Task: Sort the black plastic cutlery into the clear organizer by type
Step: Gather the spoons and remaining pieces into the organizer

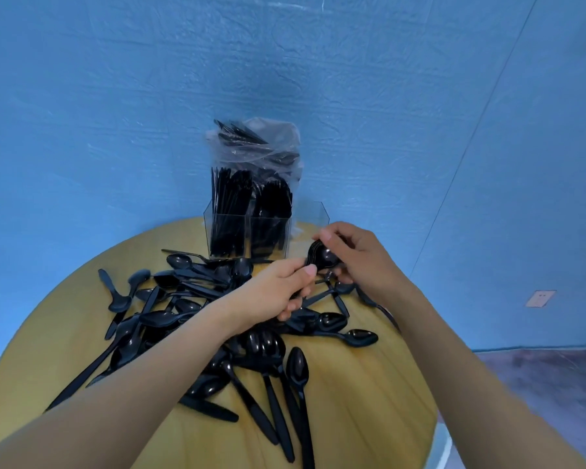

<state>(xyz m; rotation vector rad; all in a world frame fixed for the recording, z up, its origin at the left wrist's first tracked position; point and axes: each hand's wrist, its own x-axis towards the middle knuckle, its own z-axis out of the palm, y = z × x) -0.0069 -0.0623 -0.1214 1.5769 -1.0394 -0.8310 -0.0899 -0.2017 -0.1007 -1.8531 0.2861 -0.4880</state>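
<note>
The spoons (251, 346) I sort are glossy black plastic; my table (369, 401) is smooth yellow wood; the organizer (247, 231) is clear plastic.

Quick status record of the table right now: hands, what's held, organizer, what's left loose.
left hand: grips handles of the spoon stack
right hand: holds the bowl end of the spoon stack
spoon stack: nested, held above the table, in front of the organizer's right end
organizer: two compartments filled with upright cutlery; right section looks empty
bag: clear plastic, holds more cutlery, behind the organizer
loose pile: mostly spoons, scattered on the table
</note>
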